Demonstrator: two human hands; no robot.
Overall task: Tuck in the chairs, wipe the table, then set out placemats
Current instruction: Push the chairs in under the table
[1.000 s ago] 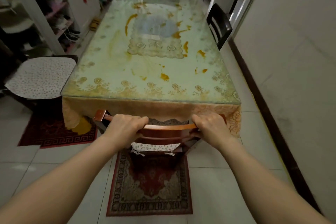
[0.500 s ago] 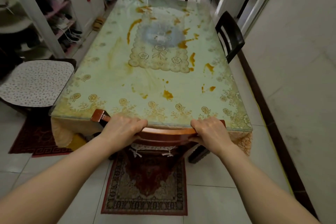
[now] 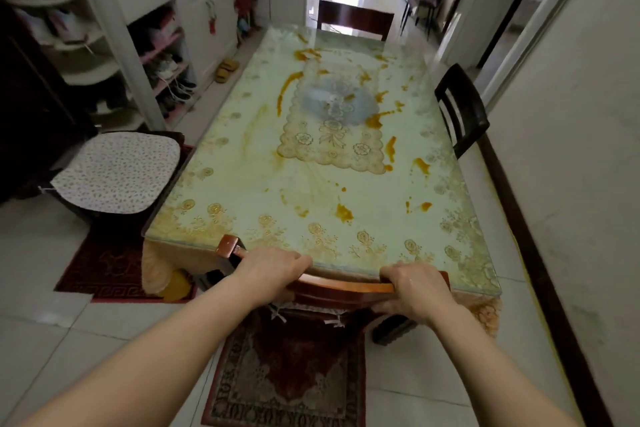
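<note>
A brown wooden chair (image 3: 343, 286) stands at the near end of the glass-topped table (image 3: 249, 180), its top rail right against the table edge. My left hand (image 3: 272, 267) grips the left part of that rail, and my right hand (image 3: 414, 289) grips the right part. The tabletop shows a gold floral cloth under the glass and several orange smears (image 3: 343, 211). A chair with a floral cushion (image 3: 116, 170) stands pulled out at the table's left side. A dark chair (image 3: 462, 111) sits at the right side, and another chair (image 3: 355, 19) at the far end.
A patterned red rug (image 3: 291, 374) lies under the near chair, and a second red rug (image 3: 104, 267) under the left chair. White shelves with shoes (image 3: 162, 69) line the left. A wall (image 3: 571, 149) runs close along the right. A doorway opens beyond the far end.
The near chair has slid forward under the table with both hands on its rail; its seat, visible before, is now mostly hidden. My view has moved closer to the table.
</note>
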